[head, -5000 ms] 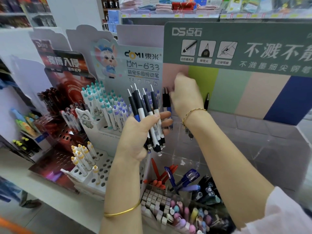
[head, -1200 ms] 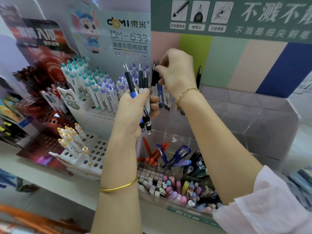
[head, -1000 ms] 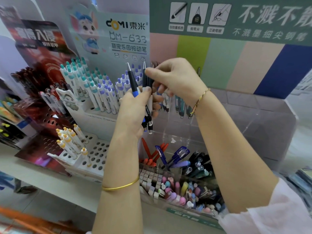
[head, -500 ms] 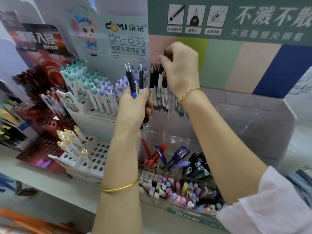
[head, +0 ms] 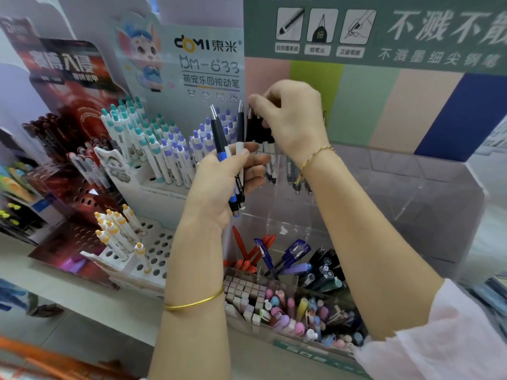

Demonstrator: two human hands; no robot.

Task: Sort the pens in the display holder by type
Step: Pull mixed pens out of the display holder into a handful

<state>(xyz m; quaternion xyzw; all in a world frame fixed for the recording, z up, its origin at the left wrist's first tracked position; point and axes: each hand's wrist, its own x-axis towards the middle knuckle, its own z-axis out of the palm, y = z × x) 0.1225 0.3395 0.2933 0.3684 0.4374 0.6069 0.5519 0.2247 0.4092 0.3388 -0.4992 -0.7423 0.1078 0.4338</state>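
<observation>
Shelf carries the clear display holder. The right hand is at its back left corner, fingers curled round the tops of the black-and-white pens standing there. The left hand grips a bunch of pens, smaller than a few seconds ago. Sorting looks nearly done.

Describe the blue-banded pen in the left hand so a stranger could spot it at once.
Find the pale card with the cartoon animal; below its right edge the left hand holds a few black pens. Take the leftmost pen, the only one with a blue band above the hand; the pen beside it shows white.
</observation>
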